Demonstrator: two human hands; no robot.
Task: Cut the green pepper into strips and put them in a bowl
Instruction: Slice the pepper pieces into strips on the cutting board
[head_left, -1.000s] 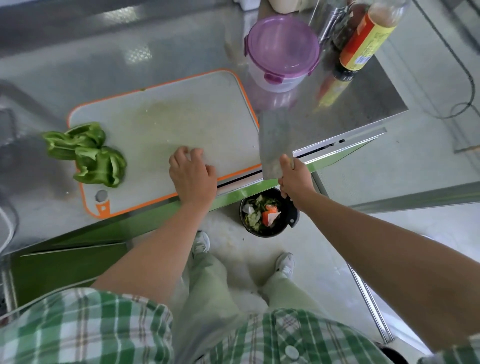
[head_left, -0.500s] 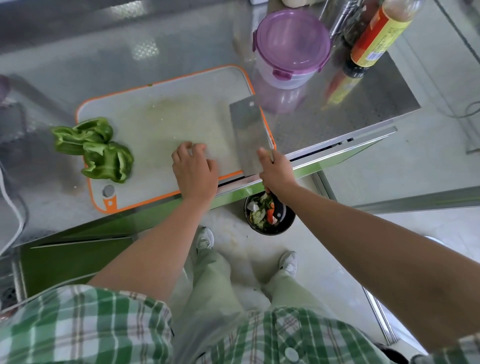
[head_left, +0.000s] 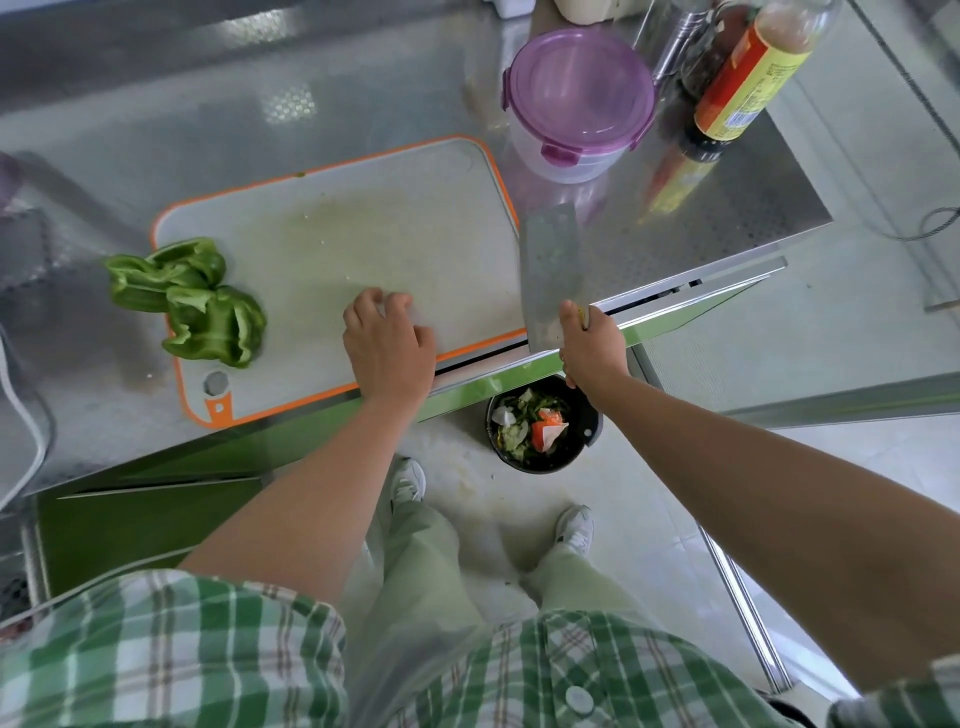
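On the floor below the bench edge stands a black bin (head_left: 546, 464) holding vegetable scraps, green trimmings and an orange-red piece among them. Just above it the right hand (head_left: 592, 348) grips the cleaver (head_left: 550, 270), whose blade has swung back from the middle of the cutting board (head_left: 405, 234) to its right edge. That looks like trimmings being scraped off towards the bin, leaving the board ready for slicing. The left hand (head_left: 387, 345) has stayed at the board's near edge, fingers loosely bent, grasping nothing. The green pepper (head_left: 192, 301) lies in opened, uncut pieces at the board's left end, well apart from both hands, so no strips exist yet. Farther back on the bench (head_left: 701, 218) sits a purple-lidded container (head_left: 579, 98), closed, contents not discernible, beside a sauce bottle (head_left: 748, 78). No open bowl shows.
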